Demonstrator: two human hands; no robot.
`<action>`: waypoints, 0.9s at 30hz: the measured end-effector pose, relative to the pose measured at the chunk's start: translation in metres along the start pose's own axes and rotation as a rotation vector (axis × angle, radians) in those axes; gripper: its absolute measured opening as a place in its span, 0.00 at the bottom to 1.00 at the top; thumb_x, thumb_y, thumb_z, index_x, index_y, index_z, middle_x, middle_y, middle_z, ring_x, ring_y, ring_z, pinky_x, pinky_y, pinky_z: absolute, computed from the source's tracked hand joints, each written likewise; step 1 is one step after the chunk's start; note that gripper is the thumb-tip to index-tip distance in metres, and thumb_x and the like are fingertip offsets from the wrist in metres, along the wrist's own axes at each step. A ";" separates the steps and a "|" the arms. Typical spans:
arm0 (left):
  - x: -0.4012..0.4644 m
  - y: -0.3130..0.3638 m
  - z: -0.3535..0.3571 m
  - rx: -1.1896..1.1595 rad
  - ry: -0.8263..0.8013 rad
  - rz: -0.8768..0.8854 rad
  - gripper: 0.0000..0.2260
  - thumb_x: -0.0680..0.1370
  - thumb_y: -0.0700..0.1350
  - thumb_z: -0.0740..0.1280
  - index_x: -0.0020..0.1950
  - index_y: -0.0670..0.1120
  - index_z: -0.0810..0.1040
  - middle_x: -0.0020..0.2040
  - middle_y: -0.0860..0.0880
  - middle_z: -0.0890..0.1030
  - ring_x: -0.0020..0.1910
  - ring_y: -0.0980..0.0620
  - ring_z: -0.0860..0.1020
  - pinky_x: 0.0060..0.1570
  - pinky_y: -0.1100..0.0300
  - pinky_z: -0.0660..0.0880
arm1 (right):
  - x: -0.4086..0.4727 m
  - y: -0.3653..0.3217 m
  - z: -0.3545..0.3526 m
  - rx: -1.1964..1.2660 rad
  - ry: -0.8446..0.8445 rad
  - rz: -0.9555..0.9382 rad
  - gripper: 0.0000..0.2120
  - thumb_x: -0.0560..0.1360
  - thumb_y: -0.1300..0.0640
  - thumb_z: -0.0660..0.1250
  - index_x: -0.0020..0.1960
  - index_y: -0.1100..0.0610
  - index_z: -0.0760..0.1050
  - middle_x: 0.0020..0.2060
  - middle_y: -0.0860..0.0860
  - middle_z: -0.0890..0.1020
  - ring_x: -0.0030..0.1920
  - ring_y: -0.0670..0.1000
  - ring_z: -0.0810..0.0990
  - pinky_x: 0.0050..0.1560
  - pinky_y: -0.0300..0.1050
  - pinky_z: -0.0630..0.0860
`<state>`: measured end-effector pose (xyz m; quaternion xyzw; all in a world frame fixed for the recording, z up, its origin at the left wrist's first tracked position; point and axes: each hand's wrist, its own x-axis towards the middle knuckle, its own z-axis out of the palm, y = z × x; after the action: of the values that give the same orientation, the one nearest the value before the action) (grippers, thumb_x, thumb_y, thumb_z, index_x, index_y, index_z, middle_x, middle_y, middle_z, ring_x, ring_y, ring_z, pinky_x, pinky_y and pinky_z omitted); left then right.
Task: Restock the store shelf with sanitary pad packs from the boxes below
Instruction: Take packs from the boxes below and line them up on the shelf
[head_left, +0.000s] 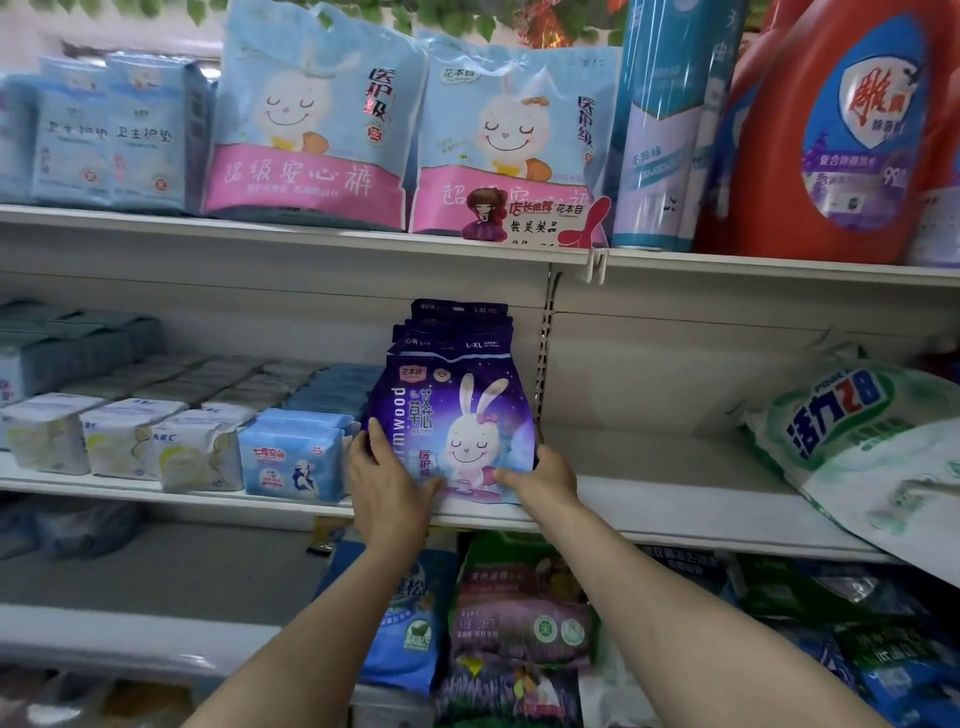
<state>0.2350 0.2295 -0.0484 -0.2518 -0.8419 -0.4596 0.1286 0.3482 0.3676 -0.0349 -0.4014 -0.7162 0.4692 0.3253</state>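
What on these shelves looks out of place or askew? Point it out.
The white-green detergent bag at the right of the middle shelf lies tilted, its lower end hanging past the shelf edge. The purple packs stand upright between both hands.

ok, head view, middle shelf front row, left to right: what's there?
Three white ABC packs → light blue pad pack → left hand → purple rabbit pack → right hand → bare shelf → green-and-white detergent bag.

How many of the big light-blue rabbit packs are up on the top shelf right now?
2: the left rabbit pack and the right rabbit pack stand side by side on the top shelf, between small blue packs and a tall blue canister. More may be hidden behind.
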 end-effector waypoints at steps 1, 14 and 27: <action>-0.002 0.000 0.000 0.001 -0.001 0.005 0.53 0.69 0.54 0.79 0.81 0.44 0.48 0.79 0.40 0.55 0.78 0.41 0.55 0.73 0.45 0.63 | 0.001 0.001 0.000 -0.001 0.002 0.004 0.20 0.67 0.56 0.81 0.56 0.57 0.78 0.49 0.51 0.84 0.47 0.52 0.82 0.49 0.45 0.80; -0.028 -0.013 0.003 -0.078 0.047 0.011 0.40 0.72 0.50 0.77 0.77 0.44 0.60 0.77 0.40 0.59 0.75 0.41 0.61 0.67 0.47 0.70 | -0.003 0.005 0.001 0.019 -0.007 0.010 0.18 0.68 0.53 0.80 0.55 0.55 0.80 0.50 0.51 0.85 0.49 0.53 0.83 0.54 0.48 0.80; -0.032 -0.027 0.003 0.097 0.101 0.028 0.23 0.73 0.53 0.76 0.65 0.49 0.76 0.62 0.45 0.75 0.62 0.45 0.70 0.58 0.52 0.69 | -0.013 -0.001 0.004 -0.066 0.018 0.006 0.15 0.70 0.54 0.79 0.54 0.57 0.81 0.47 0.52 0.84 0.46 0.53 0.81 0.45 0.42 0.74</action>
<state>0.2475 0.2105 -0.0834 -0.2337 -0.8520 -0.4285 0.1895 0.3504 0.3542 -0.0368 -0.4183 -0.7270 0.4428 0.3169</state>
